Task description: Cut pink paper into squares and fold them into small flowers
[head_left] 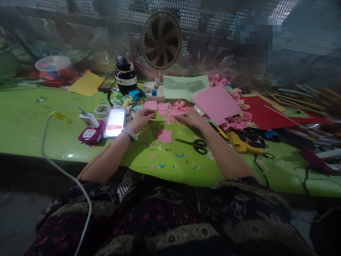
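Note:
My left hand [142,119] rests on the green table [32,124], fingers curled near small pink paper squares [151,105]. My right hand [192,117] lies just right of it, fingers bent over a heap of folded pink paper pieces [174,112]. Whether either hand pinches a piece is too small to see. A stack of pink squares [164,135] sits between my forearms. Black scissors [195,144] lie beside my right forearm.
A lit phone [115,122], a purple power block [89,134] with a white cable, a tape roll [101,110], a black bottle [125,76] and a small fan [161,41] stand left and behind. Pink sheet [217,104], red sheet [266,113], yellow glue gun [241,144] lie right.

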Demonstrator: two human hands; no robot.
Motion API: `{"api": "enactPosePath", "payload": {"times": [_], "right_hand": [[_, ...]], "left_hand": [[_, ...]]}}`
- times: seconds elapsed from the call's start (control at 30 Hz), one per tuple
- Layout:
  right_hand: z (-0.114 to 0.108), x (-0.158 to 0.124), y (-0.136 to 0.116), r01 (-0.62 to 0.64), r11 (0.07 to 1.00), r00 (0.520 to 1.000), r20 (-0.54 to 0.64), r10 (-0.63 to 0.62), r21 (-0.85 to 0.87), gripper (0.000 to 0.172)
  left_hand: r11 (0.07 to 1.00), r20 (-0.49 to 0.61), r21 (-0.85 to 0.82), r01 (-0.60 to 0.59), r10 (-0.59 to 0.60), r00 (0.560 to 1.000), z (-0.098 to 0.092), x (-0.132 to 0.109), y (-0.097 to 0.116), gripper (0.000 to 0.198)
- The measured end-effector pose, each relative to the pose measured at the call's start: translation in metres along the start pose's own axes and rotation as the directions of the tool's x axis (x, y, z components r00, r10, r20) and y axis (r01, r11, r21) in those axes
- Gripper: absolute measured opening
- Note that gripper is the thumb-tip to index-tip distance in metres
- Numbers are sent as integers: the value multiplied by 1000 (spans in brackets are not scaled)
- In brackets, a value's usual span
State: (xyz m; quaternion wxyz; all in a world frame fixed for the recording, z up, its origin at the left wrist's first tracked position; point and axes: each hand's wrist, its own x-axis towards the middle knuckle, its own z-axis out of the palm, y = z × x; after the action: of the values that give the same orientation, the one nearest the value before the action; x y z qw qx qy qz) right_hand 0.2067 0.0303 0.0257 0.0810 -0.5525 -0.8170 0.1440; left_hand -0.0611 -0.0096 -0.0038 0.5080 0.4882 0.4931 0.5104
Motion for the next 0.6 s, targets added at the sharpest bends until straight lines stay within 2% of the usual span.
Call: {"api": "enactPosePath", "payload": {"times": [0.07, 0.13, 0.2, 0.27, 0.33, 0.47, 0.53, 0.6], "right_hand": [[-4, -2, -3, -9, 997, 998, 55, 13, -76, 42], [-7, -5, -8, -31, 996, 998, 44, 34, -88, 40], [-7, -11, -16, -72, 995, 995, -74, 66, -75, 34], [-6, -19, -28, -90, 994, 971, -226, 73, -63, 30], [-3, -29, -42, -28, 998, 954, -301, 11, -51, 29], [5, -48, -67, 194, 981, 942, -283, -182, 15, 24], [10, -54, -72, 251, 966, 934, -275, -227, 56, 22], [14, -56, -72, 257, 961, 934, -282, -219, 102, 22]], "left_hand": [[1000, 22, 17, -7, 6, 1000, 1, -1, -1, 7], [1000, 46, 21, -8, 7, 999, 3, -2, -3, 5], [1000, 83, 1, -3, 3, 997, 4, -4, -4, 5], [999, 138, -32, 5, -1, 990, 6, -6, -4, 8], [998, 218, -64, 7, 8, 976, 9, -10, -3, 17], [989, 397, -147, -5, 64, 915, 17, -20, 2, 34], [981, 446, -193, 8, 81, 891, 20, -25, 3, 40], [972, 457, -231, 32, 79, 886, 22, -28, 3, 49]]}}
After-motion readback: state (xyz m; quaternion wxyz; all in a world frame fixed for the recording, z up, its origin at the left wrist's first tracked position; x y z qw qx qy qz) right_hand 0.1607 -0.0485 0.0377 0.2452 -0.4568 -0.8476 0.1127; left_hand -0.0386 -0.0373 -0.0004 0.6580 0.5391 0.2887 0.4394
